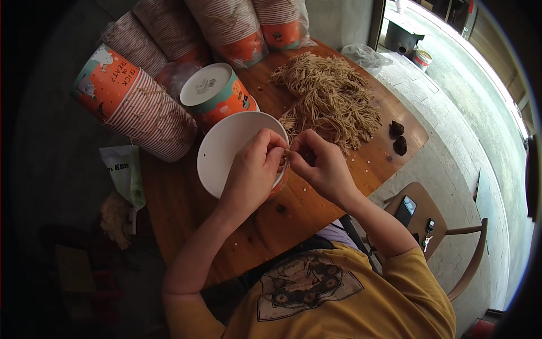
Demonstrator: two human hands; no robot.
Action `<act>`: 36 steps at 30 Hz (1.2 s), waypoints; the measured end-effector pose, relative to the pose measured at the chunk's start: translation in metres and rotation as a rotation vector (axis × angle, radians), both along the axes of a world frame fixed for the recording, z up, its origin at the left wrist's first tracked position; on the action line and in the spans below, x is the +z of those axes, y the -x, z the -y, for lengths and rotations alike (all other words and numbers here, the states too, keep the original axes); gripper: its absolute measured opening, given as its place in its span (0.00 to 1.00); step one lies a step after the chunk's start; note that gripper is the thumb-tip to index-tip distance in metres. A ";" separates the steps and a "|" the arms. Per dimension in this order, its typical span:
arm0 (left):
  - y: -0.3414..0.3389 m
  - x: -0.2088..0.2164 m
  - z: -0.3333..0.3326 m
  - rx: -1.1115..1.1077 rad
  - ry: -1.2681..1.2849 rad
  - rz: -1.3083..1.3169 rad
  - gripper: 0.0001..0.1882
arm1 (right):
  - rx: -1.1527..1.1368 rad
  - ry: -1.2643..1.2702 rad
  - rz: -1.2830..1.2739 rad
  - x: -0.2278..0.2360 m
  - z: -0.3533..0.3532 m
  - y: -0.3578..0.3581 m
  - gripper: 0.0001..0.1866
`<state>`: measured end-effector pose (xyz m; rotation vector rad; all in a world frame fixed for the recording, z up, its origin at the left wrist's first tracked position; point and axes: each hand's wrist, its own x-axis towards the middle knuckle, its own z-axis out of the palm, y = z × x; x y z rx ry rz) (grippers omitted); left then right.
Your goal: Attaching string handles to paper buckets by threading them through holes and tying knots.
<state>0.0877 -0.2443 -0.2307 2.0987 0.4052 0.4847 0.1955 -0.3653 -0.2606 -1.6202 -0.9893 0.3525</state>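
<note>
A large white-lined paper bucket (217, 152) lies tipped toward me on the wooden table, with a small dark hole in its left wall. My left hand (254, 165) reaches over its opening, fingers curled and pinched at the right rim. Just outside that rim my right hand (323, 164) meets it, thumb and forefinger closed. Between the fingertips shows a short piece of tan cord (287, 151); the rest of it is hidden by the fingers. Behind my right hand a big tangled pile of tan cords (333, 96) spreads over the table.
An upside-down orange and green bucket (228, 104) stands behind. A stack of nested buckets (141, 107) leans at the left, with plastic-wrapped stacks (226, 28) at the back. Two dark lumps (400, 145) sit near the right edge. A chair (415, 198) holds a phone (405, 211) and keys.
</note>
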 end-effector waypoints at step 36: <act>-0.003 0.001 -0.017 -0.106 0.956 0.077 0.19 | 0.187 -0.089 -0.285 -0.017 -0.003 -0.007 0.07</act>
